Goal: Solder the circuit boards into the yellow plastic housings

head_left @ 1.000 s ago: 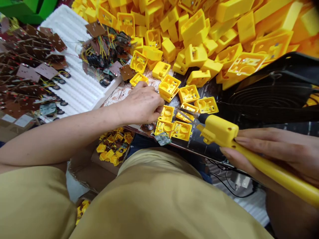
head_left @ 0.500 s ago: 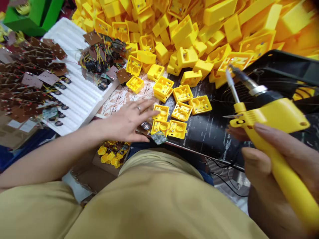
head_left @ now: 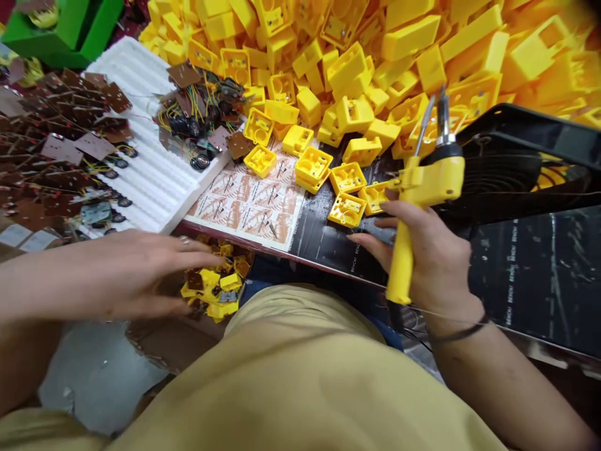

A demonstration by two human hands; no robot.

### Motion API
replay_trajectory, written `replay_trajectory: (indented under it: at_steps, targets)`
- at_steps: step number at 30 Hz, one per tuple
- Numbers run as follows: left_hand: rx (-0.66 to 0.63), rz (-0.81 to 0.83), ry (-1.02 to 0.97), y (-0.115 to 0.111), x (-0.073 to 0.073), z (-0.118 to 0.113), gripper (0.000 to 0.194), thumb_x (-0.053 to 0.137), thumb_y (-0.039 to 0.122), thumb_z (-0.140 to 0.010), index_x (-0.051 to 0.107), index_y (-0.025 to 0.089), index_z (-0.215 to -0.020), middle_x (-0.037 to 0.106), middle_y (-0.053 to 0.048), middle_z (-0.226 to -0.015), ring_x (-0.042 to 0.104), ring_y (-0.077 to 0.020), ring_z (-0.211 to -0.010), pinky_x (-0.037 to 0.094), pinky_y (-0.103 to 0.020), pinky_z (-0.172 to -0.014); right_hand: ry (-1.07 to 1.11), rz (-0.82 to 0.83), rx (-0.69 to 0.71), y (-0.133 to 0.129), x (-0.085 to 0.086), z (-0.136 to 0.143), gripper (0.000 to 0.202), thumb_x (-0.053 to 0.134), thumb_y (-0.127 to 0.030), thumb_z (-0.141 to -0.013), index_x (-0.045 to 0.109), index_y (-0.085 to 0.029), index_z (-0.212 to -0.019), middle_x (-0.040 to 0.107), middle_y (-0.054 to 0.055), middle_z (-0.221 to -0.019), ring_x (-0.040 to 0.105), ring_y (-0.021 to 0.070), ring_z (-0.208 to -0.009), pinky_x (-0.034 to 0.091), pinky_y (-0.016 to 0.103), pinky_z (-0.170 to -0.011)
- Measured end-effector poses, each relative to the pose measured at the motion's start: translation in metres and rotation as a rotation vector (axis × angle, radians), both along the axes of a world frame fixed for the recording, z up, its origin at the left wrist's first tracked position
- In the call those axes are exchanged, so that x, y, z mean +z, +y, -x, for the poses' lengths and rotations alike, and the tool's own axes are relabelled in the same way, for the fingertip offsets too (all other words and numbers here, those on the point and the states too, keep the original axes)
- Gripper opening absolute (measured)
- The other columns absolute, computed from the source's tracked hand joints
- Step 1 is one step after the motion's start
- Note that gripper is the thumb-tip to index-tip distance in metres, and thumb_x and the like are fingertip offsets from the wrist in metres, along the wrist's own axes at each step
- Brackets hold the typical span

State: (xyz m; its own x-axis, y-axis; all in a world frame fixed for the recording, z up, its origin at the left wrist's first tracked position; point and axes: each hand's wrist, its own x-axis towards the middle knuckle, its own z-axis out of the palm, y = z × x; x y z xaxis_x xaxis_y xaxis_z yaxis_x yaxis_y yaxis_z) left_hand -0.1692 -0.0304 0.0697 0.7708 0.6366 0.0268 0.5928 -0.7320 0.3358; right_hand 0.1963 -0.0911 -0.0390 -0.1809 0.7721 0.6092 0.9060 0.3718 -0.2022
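Note:
My right hand [head_left: 434, 250] is closed round the grip of a yellow soldering gun [head_left: 436, 181], whose metal tip and thin feed tube point up and away. Its fingers are close to a few open yellow plastic housings, among them one housing [head_left: 347, 209] with small metal contacts inside. My left hand [head_left: 141, 269] reaches over the near side of the table, fingers stretched and apart, with nothing visible in it. Beneath its fingertips lie yellow housings with boards and wires [head_left: 220, 288] in a cardboard box [head_left: 159, 341].
A big heap of yellow housings [head_left: 347, 69] covers the back of the table. Wired speakers and brown circuit boards [head_left: 61, 131] lie on and beside a white foam tray [head_left: 154, 188] at left. A black fan-like frame [head_left: 498, 163] stands at right.
My left hand has moved left and down from the table to the box. The housings and wired board near the table edge have left the table. My right hand has moved left with the soldering gun.

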Motion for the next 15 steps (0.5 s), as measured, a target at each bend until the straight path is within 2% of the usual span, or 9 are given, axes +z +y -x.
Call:
replay_trajectory:
  at_steps: [2,4,6,8,11,13,15]
  targets:
    - [0.019,-0.018,-0.003,0.016,-0.014,-0.039,0.056,0.07,0.052,-0.08,0.064,0.025,-0.129,0.066,-0.011,-0.12,0.057,-0.0308,-0.118,0.047,-0.046,-0.103,-0.104,-0.056,-0.079,0.01,-0.004,0.015,0.051,0.066,-0.06,-0.089,0.056,-0.021,-0.12,0.07,0.006,-0.091,0.07,0.0208,-0.075,0.045,0.026,-0.049]
    - [0.05,-0.032,0.007,0.04,-0.037,-0.088,0.06,0.066,0.051,-0.084,0.057,0.024,-0.138,0.063,-0.013,-0.127,0.052,-0.0326,-0.126,0.043,-0.047,-0.107,-0.209,-0.105,-0.16,0.022,-0.007,0.03,0.053,0.059,-0.065,-0.091,0.056,-0.021,-0.12,0.067,0.006,-0.086,0.067,0.0225,-0.075,0.038,0.028,-0.046]
    - [0.112,-0.071,-0.005,0.062,-0.063,-0.131,0.061,0.063,0.048,-0.088,0.052,0.023,-0.143,0.06,-0.014,-0.132,0.048,-0.0333,-0.131,0.04,-0.048,-0.11,-0.253,-0.095,-0.209,0.031,-0.009,0.042,0.049,0.057,-0.062,-0.094,0.057,-0.021,-0.121,0.067,0.008,-0.087,0.065,0.0233,-0.075,0.037,0.028,-0.046]
    - [0.172,-0.096,0.002,0.076,-0.084,-0.158,0.059,0.062,0.042,-0.089,0.052,0.019,-0.142,0.057,-0.015,-0.135,0.049,-0.0337,-0.129,0.041,-0.049,-0.109,-0.243,-0.032,-0.205,0.035,-0.01,0.046,0.041,0.057,-0.051,-0.096,0.058,-0.022,-0.124,0.067,0.011,-0.092,0.064,0.0246,-0.076,0.04,0.029,-0.048]
    - [0.15,-0.071,-0.005,0.074,-0.098,-0.164,0.045,0.059,0.03,-0.089,0.06,0.015,-0.131,0.059,-0.016,-0.13,0.058,-0.0309,-0.119,0.047,-0.046,-0.104,-0.14,0.047,-0.07,0.027,-0.01,0.038,0.033,0.058,-0.035,-0.097,0.055,-0.024,-0.128,0.065,0.008,-0.089,0.065,0.0241,-0.077,0.046,0.029,-0.053]
    - [0.067,0.01,-0.058,0.062,-0.096,-0.155,0.037,0.059,0.03,-0.09,0.064,0.014,-0.123,0.062,-0.015,-0.124,0.061,-0.0273,-0.113,0.049,-0.042,-0.101,-0.066,0.066,0.058,0.016,-0.01,0.028,0.035,0.059,-0.029,-0.095,0.052,-0.024,-0.129,0.064,0.005,-0.087,0.066,0.0221,-0.076,0.049,0.028,-0.056]
    - [-0.061,0.126,-0.138,0.05,-0.09,-0.142,0.037,0.06,0.035,-0.092,0.063,0.014,-0.122,0.062,-0.014,-0.124,0.062,-0.0241,-0.114,0.049,-0.038,-0.102,-0.008,0.087,0.157,0.004,-0.011,0.017,0.038,0.061,-0.025,-0.094,0.049,-0.024,-0.13,0.065,0.004,-0.091,0.068,0.0207,-0.08,0.054,0.028,-0.062]
